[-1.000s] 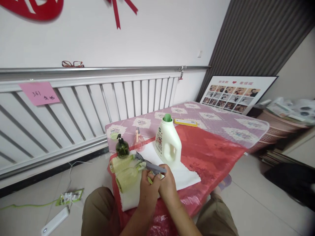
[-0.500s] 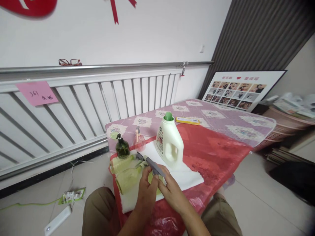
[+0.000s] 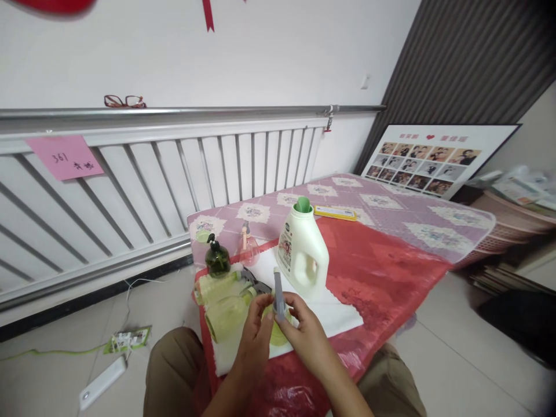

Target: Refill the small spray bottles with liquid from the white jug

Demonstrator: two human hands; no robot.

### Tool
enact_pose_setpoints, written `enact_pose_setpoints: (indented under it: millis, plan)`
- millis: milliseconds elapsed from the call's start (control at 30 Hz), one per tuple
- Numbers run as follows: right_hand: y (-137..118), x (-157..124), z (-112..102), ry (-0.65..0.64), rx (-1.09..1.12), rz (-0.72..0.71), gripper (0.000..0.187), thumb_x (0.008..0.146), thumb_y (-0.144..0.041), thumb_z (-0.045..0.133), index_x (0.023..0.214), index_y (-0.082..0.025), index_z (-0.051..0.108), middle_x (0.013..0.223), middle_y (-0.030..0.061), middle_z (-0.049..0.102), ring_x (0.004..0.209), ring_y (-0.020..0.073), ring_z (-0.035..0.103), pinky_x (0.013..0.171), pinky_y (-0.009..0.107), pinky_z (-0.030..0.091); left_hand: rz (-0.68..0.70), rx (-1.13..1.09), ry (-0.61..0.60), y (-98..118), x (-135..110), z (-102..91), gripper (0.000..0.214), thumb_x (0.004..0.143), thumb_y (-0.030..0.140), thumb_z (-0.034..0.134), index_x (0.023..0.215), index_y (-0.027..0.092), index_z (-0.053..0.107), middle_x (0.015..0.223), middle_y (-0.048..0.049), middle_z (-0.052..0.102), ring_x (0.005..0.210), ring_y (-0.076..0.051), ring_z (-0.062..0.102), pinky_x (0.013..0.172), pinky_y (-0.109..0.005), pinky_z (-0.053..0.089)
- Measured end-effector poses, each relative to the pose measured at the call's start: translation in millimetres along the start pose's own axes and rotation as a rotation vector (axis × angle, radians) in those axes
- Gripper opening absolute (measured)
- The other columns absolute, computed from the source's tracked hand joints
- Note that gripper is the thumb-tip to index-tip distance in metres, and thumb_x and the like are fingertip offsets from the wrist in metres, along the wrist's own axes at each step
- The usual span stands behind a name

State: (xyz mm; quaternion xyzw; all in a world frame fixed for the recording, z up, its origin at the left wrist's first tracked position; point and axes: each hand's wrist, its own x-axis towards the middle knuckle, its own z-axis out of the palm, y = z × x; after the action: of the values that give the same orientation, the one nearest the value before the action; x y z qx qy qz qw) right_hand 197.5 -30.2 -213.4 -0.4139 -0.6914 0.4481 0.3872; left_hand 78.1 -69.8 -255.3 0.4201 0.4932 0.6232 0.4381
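Observation:
Both hands meet over the near edge of a white towel on the table. My left hand and my right hand are closed round a small yellow-green bottle with a grey spray head standing upright on it. Two more yellow-green bottles lie on their sides just left of my hands, with a dark sprayer part by their necks. A white detergent jug with a green cap stands behind my hands.
A dark green pump bottle and a small pink spray bottle stand at the table's left. A yellow flat case lies farther back. Red plastic sheet covers the near table. A radiator lines the wall; a basket stands right.
The grey spray head has swung from lying almost flat, pointing left, to standing upright on the small bottle between my hands. The view has shifted slightly.

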Motion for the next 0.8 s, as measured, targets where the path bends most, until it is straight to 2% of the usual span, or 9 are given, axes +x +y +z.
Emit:
enact_pose_setpoints:
  millis: [100, 233, 467, 533, 667, 800]
  plan:
    - [2.1, 0.1, 4.7, 0.043, 0.028, 0.034, 0.025, 0.076, -0.016, 0.057, 0.099, -0.024, 0.059, 0.102, 0.0019, 0.068, 0.099, 0.0217, 0.062, 0.09, 0.035, 0.046, -0.013, 0.01, -0.027, 1.6, -1.8, -1.5, 0.034, 0.087, 0.037, 0.051, 0.118, 0.024, 0.051, 0.124, -0.006, 0.056, 0.121, -0.023, 0.048, 0.105, -0.036, 0.035]
    - [6.4, -0.9, 10.6, 0.093, 0.078, 0.047, 0.028, 0.072, -0.014, 0.056, 0.098, -0.024, 0.056, 0.101, 0.0013, 0.066, 0.098, 0.0216, 0.061, 0.089, 0.035, 0.047, -0.013, 0.057, -0.045, 9.5, -2.6, 3.1, 0.035, 0.081, 0.028, 0.057, 0.116, 0.023, 0.053, 0.119, -0.0049, 0.059, 0.116, -0.022, 0.051, 0.102, -0.035, 0.036]
    - [8.3, -1.5, 12.6, 0.13, 0.077, 0.047, 0.03, 0.067, -0.011, 0.053, 0.095, -0.023, 0.056, 0.097, 0.0015, 0.066, 0.095, 0.0222, 0.062, 0.086, 0.037, 0.049, -0.037, 0.171, 0.039, 21.7, 0.7, 11.2, 0.028, 0.076, 0.021, 0.056, 0.104, 0.022, 0.057, 0.103, -0.003, 0.064, 0.102, -0.021, 0.058, 0.094, -0.034, 0.04]
    - [8.0, -2.6, 9.3, 0.103, 0.063, 0.034, 0.029, 0.071, -0.014, 0.055, 0.098, -0.023, 0.057, 0.1, 0.0026, 0.067, 0.097, 0.0226, 0.062, 0.089, 0.038, 0.049, -0.045, 0.184, 0.038, 23.0, 2.5, 10.6, 0.026, 0.076, 0.022, 0.056, 0.102, 0.023, 0.058, 0.102, -0.0025, 0.064, 0.1, -0.021, 0.058, 0.093, -0.033, 0.04]
    - [7.3, -4.9, -0.9, -0.038, 0.045, -0.05, 0.037, 0.084, -0.025, 0.054, 0.121, -0.025, 0.056, 0.123, 0.0061, 0.062, 0.118, 0.023, 0.055, 0.103, 0.041, 0.042, -0.055, 0.177, 0.038, 23.7, 5.2, 7.8, 0.028, 0.075, 0.027, 0.059, 0.103, 0.023, 0.059, 0.103, -0.0024, 0.065, 0.098, -0.02, 0.058, 0.09, -0.032, 0.041]
    - [7.8, -4.9, -5.0, -0.078, 0.026, -0.106, 0.036, 0.09, -0.03, 0.051, 0.126, -0.028, 0.056, 0.131, 0.0058, 0.057, 0.126, 0.0216, 0.048, 0.109, 0.039, 0.036, -0.059, 0.158, 0.034, 21.7, 5.7, 7.5, 0.028, 0.077, 0.028, 0.059, 0.104, 0.023, 0.059, 0.104, -0.0032, 0.065, 0.099, -0.021, 0.058, 0.089, -0.032, 0.043]
